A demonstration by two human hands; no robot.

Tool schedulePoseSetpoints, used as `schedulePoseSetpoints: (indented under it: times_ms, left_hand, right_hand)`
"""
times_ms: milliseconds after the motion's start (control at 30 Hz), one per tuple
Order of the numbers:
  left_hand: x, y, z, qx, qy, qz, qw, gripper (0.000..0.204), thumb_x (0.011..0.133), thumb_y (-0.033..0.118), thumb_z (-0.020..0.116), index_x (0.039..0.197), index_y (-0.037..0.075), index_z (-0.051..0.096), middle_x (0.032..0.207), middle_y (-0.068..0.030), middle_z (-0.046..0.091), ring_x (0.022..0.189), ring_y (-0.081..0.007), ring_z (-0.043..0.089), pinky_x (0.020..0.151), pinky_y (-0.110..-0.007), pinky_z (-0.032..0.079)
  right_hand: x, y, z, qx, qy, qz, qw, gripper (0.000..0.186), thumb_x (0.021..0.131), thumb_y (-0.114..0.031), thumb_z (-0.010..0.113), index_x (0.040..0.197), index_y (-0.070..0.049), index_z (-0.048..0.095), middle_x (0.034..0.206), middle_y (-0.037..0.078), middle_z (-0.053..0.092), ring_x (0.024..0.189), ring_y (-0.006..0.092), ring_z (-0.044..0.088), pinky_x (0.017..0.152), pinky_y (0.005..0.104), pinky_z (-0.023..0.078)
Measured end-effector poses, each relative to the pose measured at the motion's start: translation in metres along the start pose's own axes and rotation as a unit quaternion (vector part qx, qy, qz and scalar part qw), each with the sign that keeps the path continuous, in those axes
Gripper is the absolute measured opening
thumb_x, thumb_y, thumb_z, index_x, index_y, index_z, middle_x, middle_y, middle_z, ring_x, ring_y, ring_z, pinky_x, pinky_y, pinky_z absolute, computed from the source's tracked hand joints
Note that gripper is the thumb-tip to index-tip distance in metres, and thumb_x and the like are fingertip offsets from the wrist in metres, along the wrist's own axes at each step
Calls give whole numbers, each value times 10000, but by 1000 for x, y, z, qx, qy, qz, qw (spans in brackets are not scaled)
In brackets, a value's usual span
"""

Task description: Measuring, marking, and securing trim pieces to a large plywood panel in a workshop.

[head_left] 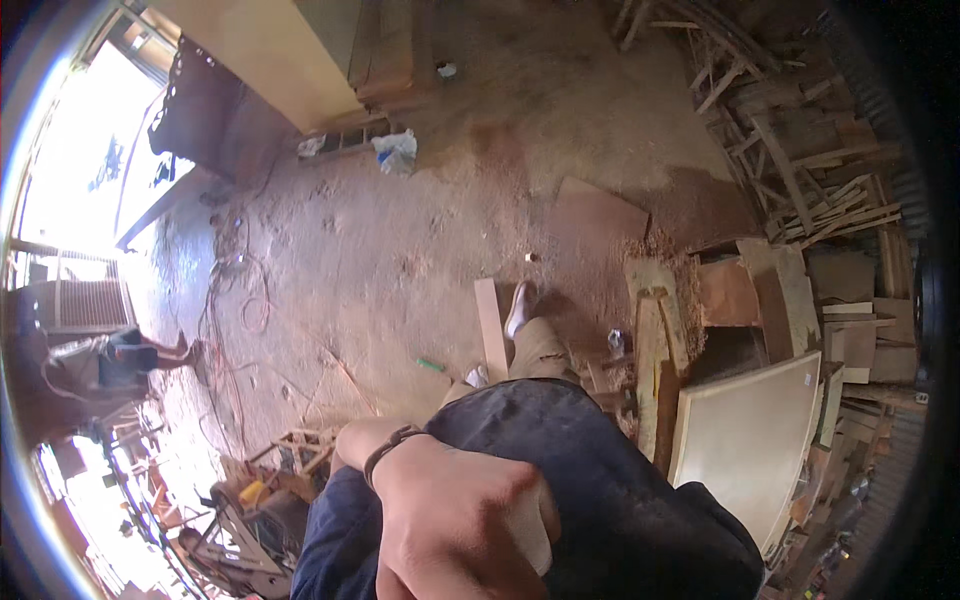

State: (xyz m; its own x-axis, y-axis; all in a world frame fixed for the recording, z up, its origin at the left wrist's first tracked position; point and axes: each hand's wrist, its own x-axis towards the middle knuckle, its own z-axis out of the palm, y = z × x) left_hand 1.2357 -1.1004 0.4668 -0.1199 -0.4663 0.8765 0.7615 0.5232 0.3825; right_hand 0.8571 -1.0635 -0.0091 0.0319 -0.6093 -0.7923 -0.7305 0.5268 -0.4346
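My left hand (460, 515) is raised close in front of my dark shirt (620, 500), with a dark bracelet (388, 452) round its wrist. Its knuckles are bent and the fingers curl in under the palm. A pale patch shows by the curled fingers, but whether it is a held thing or part of a finger I cannot tell. No part of my right hand appears. Below, a narrow wooden board (491, 328) lies on the floor beside my shoe (519, 308).
Scrap wood (800, 190) is heaped along the right side. Nearer on that side stands a pale flat panel (745, 440). A thin sheet (600, 215) lies ahead, and cables (215, 330) trail at left. A person (130, 355) is at the far left.
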Motion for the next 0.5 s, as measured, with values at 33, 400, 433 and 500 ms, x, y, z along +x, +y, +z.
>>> schedulePoseSetpoints:
  times_ms: [33, 400, 433, 500]
  left_hand:
    - [12, -13, -24, -30, -23, 12, 999, 511, 908, 449, 566, 1207, 37, 614, 606, -7, 549, 380, -78, 421, 354, -248, 279]
    - [170, -158, -235, -147, -104, -92, 979, 324, 925, 379, 515, 981, 60, 509, 616, -43, 493, 417, -124, 436, 370, -274, 279]
    - [182, -171, -255, -154, -145, -112, 971, 301, 966, 324, 417, 737, 129, 429, 640, -62, 422, 452, -171, 406, 396, -309, 258]
    - [213, -196, -288, -171, -150, -126, 966, 327, 916, 377, 528, 983, 58, 507, 610, -46, 495, 415, -125, 440, 371, -272, 283]
  right_hand:
    - [19, -14, -6, 2, 0, -3, 1000, 190, 870, -177, 589, 886, 10, 620, 715, 89, 614, 623, 181, 592, 537, 319, 478]
    - [231, -200, -123, 3, -21, -59, 998, 195, 856, -177, 635, 848, 17, 629, 702, 99, 624, 645, 176, 619, 524, 319, 486]
    - [244, -211, -135, 14, -21, -63, 998, 196, 855, -178, 639, 845, 18, 630, 701, 100, 625, 646, 176, 622, 523, 319, 487]
    - [270, -232, -152, 113, -17, -41, 993, 198, 852, -178, 647, 838, 19, 631, 698, 101, 627, 650, 175, 627, 520, 319, 489]
